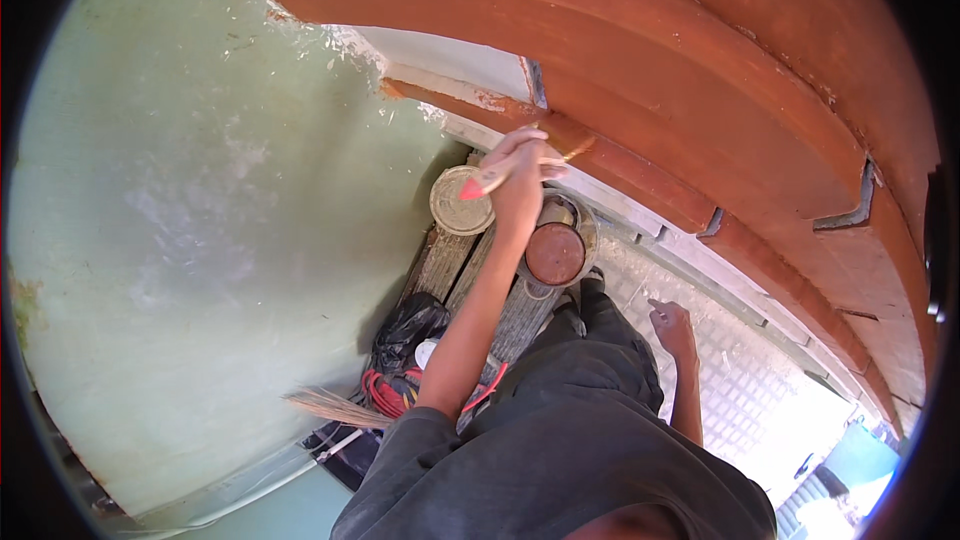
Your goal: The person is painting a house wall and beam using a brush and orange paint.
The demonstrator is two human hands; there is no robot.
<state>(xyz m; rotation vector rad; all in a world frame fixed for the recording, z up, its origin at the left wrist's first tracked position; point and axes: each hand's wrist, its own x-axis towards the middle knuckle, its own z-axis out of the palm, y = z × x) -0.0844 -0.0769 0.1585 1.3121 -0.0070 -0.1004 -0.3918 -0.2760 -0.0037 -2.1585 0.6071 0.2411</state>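
Observation:
My left hand [522, 165] is closed around a paintbrush [488, 182] with a pale handle and a red end. Its orange-stained bristles point right, close to the lower red-brown painted ledge [640, 172]; I cannot tell whether they touch it. Below that hand stands a round container of red-brown paint [555, 254], beside a larger round rim [590, 240]. A round beige lid or tub [461, 202] is just left of the wrist. Lower down on the right, my right hand [672, 327] hangs beside my leg with nothing visible in it, forefinger stretched out and other fingers curled.
Pale green wall [180, 230] fills the left. Curved red-brown mouldings [620, 50] arch overhead and to the right. The containers stand on weathered planks [440, 265]. A black plastic bag [408, 328], red cord [385, 395] and straw bristles [335, 406] lie near my left elbow; patterned paving [740, 370] is right.

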